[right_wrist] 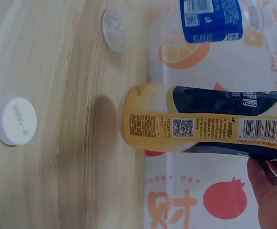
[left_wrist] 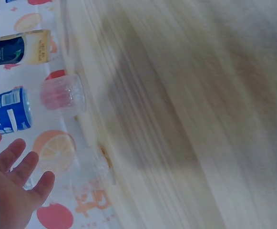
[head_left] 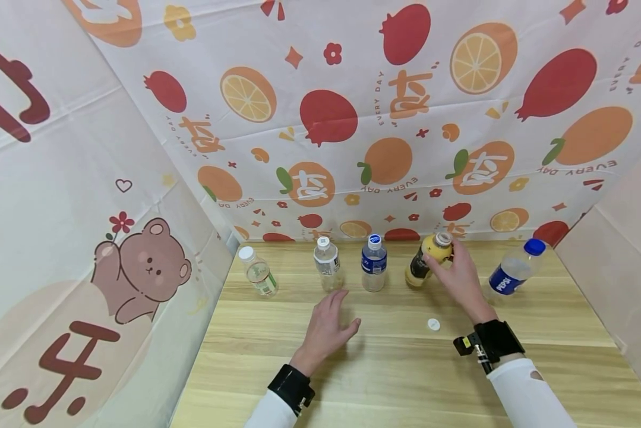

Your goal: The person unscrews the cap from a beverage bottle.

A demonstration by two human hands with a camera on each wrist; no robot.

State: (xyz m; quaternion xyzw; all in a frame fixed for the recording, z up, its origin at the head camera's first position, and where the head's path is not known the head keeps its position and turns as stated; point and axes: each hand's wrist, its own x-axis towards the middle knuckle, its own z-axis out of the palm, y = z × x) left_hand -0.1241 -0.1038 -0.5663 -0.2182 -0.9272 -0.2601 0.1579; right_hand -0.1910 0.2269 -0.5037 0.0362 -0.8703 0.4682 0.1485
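One yellow plastic bottle with a dark label (head_left: 418, 270) is gripped by the right hand (head_left: 459, 275) at the back of the counter (head_left: 384, 368), between a clear blue-labelled plastic bottle (head_left: 374, 265) and a clear blue-capped Pepsi bottle (head_left: 506, 281). Nearer the front lies a round white plastic cap (head_left: 433, 324). The left hand (head_left: 327, 328) is free, fingers spread, near a clear white-capped plastic bottle (head_left: 328, 263).

"PEPSI" was written on the blue label (head_left: 505, 280) of the bottle (head_left: 519, 264), rt. side of head view; "EVERY DAY" stood on the wall cloth (head_left: 347, 160), upper ctr.; barcode (right_wrist: 257, 130) no. 6925303730574 was on the yellow bottle (right_wrist: 205, 119), R wrist view, mid-rt.
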